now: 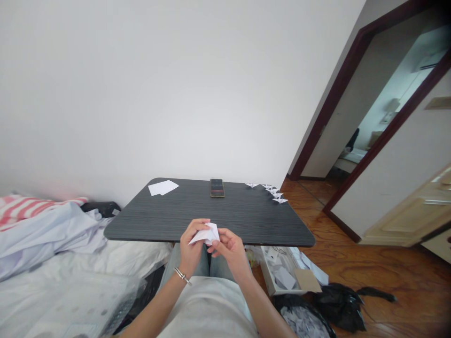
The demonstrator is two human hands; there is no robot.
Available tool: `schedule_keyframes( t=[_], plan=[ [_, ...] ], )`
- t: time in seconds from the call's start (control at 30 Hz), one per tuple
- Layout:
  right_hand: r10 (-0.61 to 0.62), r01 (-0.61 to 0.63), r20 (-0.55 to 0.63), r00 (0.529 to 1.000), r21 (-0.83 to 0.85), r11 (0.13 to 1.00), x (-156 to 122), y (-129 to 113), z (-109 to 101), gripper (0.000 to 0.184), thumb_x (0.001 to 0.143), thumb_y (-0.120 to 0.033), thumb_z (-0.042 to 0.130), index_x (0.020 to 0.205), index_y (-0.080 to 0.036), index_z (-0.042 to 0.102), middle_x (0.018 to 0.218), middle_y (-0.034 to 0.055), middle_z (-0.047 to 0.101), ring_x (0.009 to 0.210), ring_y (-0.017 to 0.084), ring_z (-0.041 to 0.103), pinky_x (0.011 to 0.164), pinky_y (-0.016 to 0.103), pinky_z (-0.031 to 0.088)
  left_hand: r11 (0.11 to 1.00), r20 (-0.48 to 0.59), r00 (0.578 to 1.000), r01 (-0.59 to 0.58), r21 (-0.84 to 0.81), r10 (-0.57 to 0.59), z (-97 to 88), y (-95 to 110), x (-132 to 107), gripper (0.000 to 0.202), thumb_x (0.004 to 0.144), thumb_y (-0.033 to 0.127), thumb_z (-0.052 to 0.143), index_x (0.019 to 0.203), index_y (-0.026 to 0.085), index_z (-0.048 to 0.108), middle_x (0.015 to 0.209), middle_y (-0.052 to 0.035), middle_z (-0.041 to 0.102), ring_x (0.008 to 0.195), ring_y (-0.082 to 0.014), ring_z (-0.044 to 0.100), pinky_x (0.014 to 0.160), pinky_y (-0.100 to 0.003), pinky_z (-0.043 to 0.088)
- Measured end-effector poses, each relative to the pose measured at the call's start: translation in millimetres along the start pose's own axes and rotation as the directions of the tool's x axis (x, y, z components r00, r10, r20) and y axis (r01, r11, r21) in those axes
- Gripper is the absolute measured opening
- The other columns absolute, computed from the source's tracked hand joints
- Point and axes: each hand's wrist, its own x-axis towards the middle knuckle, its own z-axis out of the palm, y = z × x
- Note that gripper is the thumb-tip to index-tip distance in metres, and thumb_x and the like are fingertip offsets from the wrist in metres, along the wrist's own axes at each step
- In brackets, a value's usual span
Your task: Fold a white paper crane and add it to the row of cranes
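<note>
Fingers hide the lower part of the folded paper, which the left hand and right hand both pinch at the table's 6 o'clock edge. On the floor at 4 o'clock, a box holds paper slips, and a black bag, partly cut off, holds scraps. Small folded pieces sit at 1 o'clock.

Both hands, left hand and right hand, pinch a folded white paper over the dark table's near edge

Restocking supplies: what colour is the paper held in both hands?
White; the paper shows best in the head view.
</note>
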Motion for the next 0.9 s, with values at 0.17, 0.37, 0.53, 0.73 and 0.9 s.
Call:
schedule_keyframes(
  t=[0.17,0.37,0.53,0.73,0.9],
  plan=[
    [-0.049,0.047,-0.019,0.999,-0.087,0.995,-0.3,0.6,-0.9,0.026,0.068,-0.029,0.065,0.089,-0.014,0.061,0.071,0.0033,0.067,0.054,0.012,0.06,0.046,0.019,0.046,1.0,0.008,1.0,0.001,0.013,-0.002,-1.0,-0.5,0.7,0.011,0.071,0.012,0.051,0.072,0.017,0.06,0.094,-0.007,0.061,0.088,-0.0202,0.056,0.074,-0.032,0.043],
    [-0.108,0.094,-0.057,0.993,-0.209,0.973,-0.1,0.1,-2.6,0.024,0.071,-0.03,0.061,0.089,-0.015,0.064,0.069,0.0037,0.068,0.055,0.014,0.061,0.048,0.022,0.048,0.997,0.042,0.998,0.057,-0.054,-0.055,-1.0,-1.8,1.6,0.009,0.071,0.014,0.054,0.078,0.017,0.06,0.1,-0.0085,0.061,0.092,-0.021,0.056,0.076,-0.032,0.044],
    [-0.173,0.146,-0.076,0.982,-0.276,0.95,1.8,0.9,-6.5,0.026,0.074,-0.032,0.057,0.093,-0.015,0.065,0.068,0.0038,0.068,0.055,0.015,0.062,0.049,0.024,0.05,0.989,0.132,0.987,0.102,-0.108,-0.087,-2.6,1.7,1.1,0.017,0.073,0.013,0.053,0.089,0.017,0.059,0.114,-0.0112,0.055,0.101,-0.0222,0.052,0.08,-0.033,0.044],
    [-0.223,0.184,-0.084,0.971,-0.334,0.925,3.6,1.5,-11.6,0.028,0.076,-0.031,0.054,0.099,-0.017,0.063,0.076,0.0043,0.069,0.06,0.017,0.063,0.051,0.026,0.051,0.987,0.261,0.964,0.09,-0.13,-0.053,-6.8,6.3,2.0,0.031,0.073,0.02,0.057,0.103,0.016,0.054,0.124,-0.0141,0.045,0.111,-0.0256,0.045,0.084,-0.035,0.042],
    [-0.241,0.195,-0.074,0.968,-0.391,0.9,2.8,0.8,-12.1,0.027,0.078,-0.029,0.051,0.101,-0.018,0.062,0.081,0.0042,0.069,0.063,0.018,0.064,0.054,0.028,0.052,0.982,0.231,0.966,0.145,-0.118,-0.115,-4.1,11.1,4.4,0.028,0.075,0.022,0.055,0.102,0.016,0.054,0.12,-0.0134,0.049,0.109,-0.0244,0.047,0.086,-0.035,0.042]
  ],
)
